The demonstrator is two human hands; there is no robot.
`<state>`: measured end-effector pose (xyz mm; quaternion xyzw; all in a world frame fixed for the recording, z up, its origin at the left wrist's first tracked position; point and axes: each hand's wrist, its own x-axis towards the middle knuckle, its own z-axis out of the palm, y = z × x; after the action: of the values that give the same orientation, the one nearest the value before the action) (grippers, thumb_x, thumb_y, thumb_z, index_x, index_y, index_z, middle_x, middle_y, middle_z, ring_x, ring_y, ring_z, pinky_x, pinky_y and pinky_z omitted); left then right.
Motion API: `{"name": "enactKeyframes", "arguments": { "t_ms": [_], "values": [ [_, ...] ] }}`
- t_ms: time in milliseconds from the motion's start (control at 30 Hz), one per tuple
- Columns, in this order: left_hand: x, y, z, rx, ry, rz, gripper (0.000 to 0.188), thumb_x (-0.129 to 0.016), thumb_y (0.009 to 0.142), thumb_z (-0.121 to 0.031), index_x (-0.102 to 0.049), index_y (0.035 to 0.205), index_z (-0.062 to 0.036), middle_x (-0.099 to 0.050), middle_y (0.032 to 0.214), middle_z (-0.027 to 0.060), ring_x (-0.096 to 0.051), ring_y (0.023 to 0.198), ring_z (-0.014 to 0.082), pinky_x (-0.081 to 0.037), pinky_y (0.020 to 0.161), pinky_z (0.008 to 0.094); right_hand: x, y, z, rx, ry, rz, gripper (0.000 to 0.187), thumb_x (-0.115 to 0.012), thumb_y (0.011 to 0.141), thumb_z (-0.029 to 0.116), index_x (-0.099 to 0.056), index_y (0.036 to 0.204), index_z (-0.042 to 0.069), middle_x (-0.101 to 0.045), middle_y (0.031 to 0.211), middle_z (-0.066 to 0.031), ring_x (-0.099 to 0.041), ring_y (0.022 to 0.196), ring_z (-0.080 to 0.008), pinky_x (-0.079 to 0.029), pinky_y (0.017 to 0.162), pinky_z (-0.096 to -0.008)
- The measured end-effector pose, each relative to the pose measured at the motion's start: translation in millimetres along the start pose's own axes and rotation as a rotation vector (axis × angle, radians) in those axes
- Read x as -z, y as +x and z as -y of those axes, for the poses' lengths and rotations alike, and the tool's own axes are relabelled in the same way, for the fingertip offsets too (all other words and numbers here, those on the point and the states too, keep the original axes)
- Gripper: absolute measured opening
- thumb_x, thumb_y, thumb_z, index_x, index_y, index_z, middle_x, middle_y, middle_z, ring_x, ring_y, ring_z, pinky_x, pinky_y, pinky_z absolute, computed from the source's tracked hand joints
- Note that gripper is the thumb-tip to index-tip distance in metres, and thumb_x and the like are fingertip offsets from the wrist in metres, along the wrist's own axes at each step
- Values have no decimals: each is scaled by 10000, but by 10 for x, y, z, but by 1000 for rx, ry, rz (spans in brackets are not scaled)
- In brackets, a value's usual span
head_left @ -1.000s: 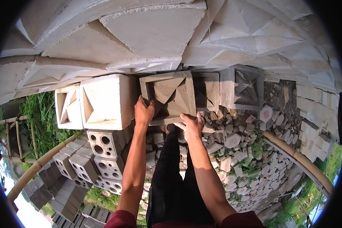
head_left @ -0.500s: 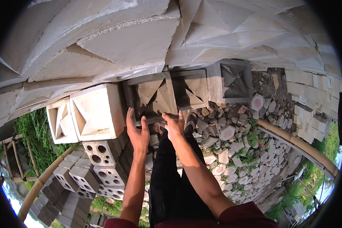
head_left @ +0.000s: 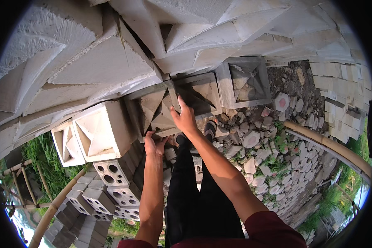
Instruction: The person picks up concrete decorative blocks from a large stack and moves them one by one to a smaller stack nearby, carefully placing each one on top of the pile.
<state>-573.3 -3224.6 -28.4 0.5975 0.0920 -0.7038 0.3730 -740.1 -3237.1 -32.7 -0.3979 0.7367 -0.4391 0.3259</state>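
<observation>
A square grey-brown concrete ventilation block (head_left: 166, 131) with slanting inner ribs stands in front of me, at the foot of larger pale concrete pieces. My left hand (head_left: 154, 145) grips its lower near edge, the fingertips over the rim and the thumb apart. My right hand (head_left: 183, 118) holds the right-hand rim, fingers reaching up along it and thumb on the inner side. Close on the right is a similar vent block (head_left: 213, 84), with a greyer one (head_left: 224, 89) beyond it. Two sunlit cream vent blocks (head_left: 119, 128) sit to the left.
Grey blocks with round holes (head_left: 107, 167) are stacked at lower left beside a bamboo pole (head_left: 56, 202). Broken hexagonal pavers (head_left: 251, 139) litter the ground around my feet. Another bamboo pole (head_left: 330, 142) lies at right, near stacked pale bricks (head_left: 332, 84). Large leaning concrete pieces (head_left: 103, 66) fill the far side.
Both hands have closed on the vent block's edges; the right hand has moved up along its right rim, the left down to its lower edge. The view has shifted slightly.
</observation>
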Motion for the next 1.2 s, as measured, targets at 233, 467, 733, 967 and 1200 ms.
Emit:
{"name": "enactKeyframes", "arguments": {
  "t_ms": [233, 467, 733, 967, 1200],
  "values": [
    [139, 54, -109, -28, -19, -2, 297, -494, 837, -130, -456, 1091, 19, -446, 1214, 200, -438, 1166, 391, -372, 975, 644, -125, -21, -6, 92, -70, 32, 544, -596, 813, 142, -430, 1264, -113, -568, 1082, -333, -559, 1021, -450, -469, 876, -425],
    [121, -7, -162, -68, 49, -116, 344, -533, 839, -145, -443, 1116, 39, -448, 1192, 189, -473, 1118, 406, -440, 937, 621, -251, -64, 48, -29, -53, 66, 568, -601, 789, 86, -396, 1275, -126, -492, 1233, -326, -515, 1118, -440, -440, 958, -416],
    [176, -46, -99, -172, 113, -4, 438, -548, 878, -279, -450, 1199, 2, -437, 1259, 170, -477, 1145, 373, -462, 930, 545, -295, -70, 47, -19, -55, 55, 573, -605, 794, 101, -399, 1280, -120, -493, 1238, -321, -511, 1126, -439, -438, 961, -424],
    [130, -258, -175, -57, 367, 46, 779, -580, 866, -510, -284, 1400, -27, -310, 1441, 160, -302, 1338, 329, -326, 1036, 510, 155, -86, 122, -156, 66, 168, 644, -662, 842, 305, -422, 1276, -106, -516, 1223, -318, -529, 1150, -396, -450, 947, -397],
    [-150, -568, 482, -92, 457, 230, 611, -586, 903, -361, -351, 1358, -28, -387, 1392, 110, -380, 1298, 263, -373, 994, 463, 1105, -658, -550, -449, 520, 17, 560, -628, 901, 299, -455, 1246, -107, -574, 1189, -234, -575, 1102, -229, -464, 904, -310]
  ]
}}
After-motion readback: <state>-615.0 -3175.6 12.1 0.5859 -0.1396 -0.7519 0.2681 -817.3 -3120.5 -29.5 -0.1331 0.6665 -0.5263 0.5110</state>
